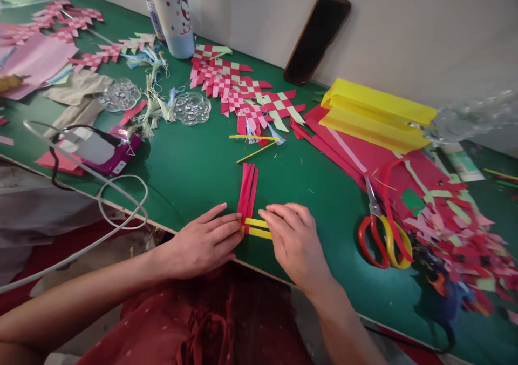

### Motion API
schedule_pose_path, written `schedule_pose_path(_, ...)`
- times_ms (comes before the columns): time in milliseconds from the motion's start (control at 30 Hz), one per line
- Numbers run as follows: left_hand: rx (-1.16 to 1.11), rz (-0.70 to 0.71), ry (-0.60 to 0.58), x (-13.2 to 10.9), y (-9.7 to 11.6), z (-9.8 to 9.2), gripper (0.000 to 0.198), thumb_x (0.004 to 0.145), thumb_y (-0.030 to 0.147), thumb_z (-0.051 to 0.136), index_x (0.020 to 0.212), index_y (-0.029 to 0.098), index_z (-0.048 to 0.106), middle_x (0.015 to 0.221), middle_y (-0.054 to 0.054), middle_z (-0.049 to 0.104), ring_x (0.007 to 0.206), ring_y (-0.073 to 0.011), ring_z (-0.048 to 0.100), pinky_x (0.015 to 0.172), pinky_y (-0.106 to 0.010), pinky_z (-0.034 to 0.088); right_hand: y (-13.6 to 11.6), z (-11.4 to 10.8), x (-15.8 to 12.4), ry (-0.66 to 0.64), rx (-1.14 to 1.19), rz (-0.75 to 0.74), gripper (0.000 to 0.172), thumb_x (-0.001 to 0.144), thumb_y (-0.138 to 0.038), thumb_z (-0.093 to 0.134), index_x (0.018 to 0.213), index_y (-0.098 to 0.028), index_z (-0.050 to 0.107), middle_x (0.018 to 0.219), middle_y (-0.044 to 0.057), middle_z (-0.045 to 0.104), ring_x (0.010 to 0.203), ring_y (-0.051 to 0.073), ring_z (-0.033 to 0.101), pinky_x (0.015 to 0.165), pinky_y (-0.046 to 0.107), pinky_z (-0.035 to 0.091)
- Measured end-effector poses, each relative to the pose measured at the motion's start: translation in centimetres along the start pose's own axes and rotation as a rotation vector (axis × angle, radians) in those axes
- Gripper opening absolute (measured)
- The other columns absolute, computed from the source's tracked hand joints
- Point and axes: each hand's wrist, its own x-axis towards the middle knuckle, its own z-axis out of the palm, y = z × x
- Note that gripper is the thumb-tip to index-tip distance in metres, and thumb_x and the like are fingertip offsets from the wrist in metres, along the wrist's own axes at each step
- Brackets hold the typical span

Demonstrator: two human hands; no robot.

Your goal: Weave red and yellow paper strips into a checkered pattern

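Several red paper strips (247,189) lie side by side, pointing away from me, near the table's front edge. Two yellow paper strips (259,233) cross them at their near end, woven or laid over; the exact crossing is partly behind my fingers. My left hand (210,242) presses its fingertips on the left side of this crossing, its index finger lifted and its thumb hidden. At the right, my right hand (293,238) pinches the ends of the yellow strips between thumb and fingers. Thin yellow scraps (254,151) lie just beyond the red strips.
Scissors (378,230) lie at right beside a pile of paper cuttings (473,230). Woven paper pieces (243,84), bead dishes (193,108) and a bottle (174,19) stand behind. A phone (318,38) leans on the wall. A white cable (81,143) loops at left.
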Motion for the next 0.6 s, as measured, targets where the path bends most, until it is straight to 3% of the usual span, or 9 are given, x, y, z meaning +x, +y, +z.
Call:
schedule_pose_path(200,0.018,0.018,0.013,0.2,-0.2,0.1,0.035,0.096,0.026,0.053,0.127,0.011,0.057,0.126,-0.012,0.061,0.127,-0.0246,0.053,0.118,-0.047,0.031,1.2,-0.1,2.0,-0.217,-0.144,-0.246,0.049,0.086,-0.005,0.048,0.127,-0.028,0.062,0.14,0.0,0.057,0.124,0.03,0.043,0.096,0.047,0.037)
schedule_pose_path(600,-0.003,0.02,-0.014,0.0,-0.5,0.1,0.038,0.095,0.029,0.054,0.129,0.014,0.056,0.135,-0.012,0.058,0.132,-0.0255,0.048,0.119,-0.048,0.029,1.8,0.0,0.6,-0.161,-0.128,-0.216,0.049,0.086,-0.004,0.047,0.128,-0.023,0.061,0.136,0.006,0.059,0.122,0.027,0.046,0.097,0.045,0.038)
